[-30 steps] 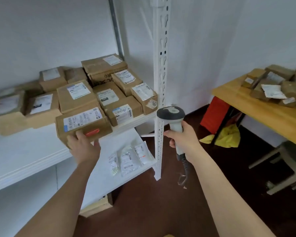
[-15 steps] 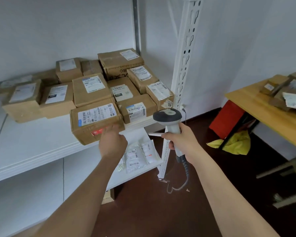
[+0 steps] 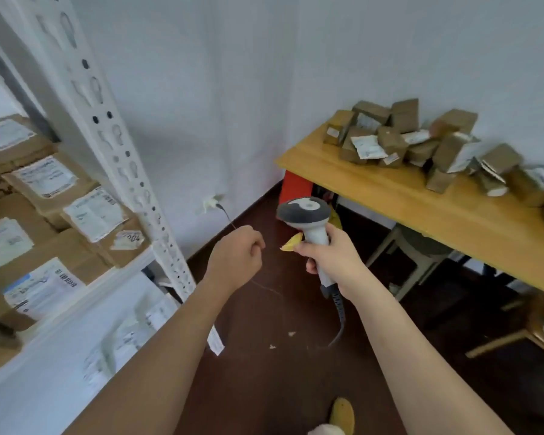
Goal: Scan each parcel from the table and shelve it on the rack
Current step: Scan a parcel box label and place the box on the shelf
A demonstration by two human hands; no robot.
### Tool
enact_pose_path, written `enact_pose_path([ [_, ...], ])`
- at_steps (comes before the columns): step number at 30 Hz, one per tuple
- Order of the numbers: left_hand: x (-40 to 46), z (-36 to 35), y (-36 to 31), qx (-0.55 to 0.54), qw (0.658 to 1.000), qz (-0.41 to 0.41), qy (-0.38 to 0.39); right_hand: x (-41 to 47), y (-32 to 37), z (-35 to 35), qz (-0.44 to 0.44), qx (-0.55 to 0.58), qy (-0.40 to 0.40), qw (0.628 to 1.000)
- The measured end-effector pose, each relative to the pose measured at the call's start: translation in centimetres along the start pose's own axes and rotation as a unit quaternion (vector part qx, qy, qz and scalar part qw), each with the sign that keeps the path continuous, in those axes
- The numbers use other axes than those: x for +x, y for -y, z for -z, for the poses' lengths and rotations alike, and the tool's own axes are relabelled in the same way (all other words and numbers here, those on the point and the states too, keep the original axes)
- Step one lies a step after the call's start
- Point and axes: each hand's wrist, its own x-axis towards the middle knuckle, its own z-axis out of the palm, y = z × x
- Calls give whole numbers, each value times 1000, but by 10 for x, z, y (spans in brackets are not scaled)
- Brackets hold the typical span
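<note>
Dark floor [image 3: 264, 387], right hand [image 3: 333, 262] gripping scanner [image 3: 308, 221]

Both forearms bare; a yellow slipper [image 3: 343, 416] below.

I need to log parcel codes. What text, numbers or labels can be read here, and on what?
"004": torn white sticker on a shelved box at the rack's edge; the leading characters are unclear.
Shipping labels on the shelved boxes: too blurred.
Labels on the table parcels: too blurred.
Scanner: no readable text.
</note>
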Motion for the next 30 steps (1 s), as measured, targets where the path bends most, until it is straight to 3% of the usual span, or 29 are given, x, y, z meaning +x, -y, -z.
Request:
enact_pose_path([
  [13,235,-212,-193,-64,991,-93,73,141,5,312,-35,56,-156,986],
  [21,338,-300,-219,-36,989,-40,140,228,-18,408,-52,104,-216,970],
  [30,493,-445,-272,-104,977,-9,188,366,-30,528,-103,79,-298,946],
])
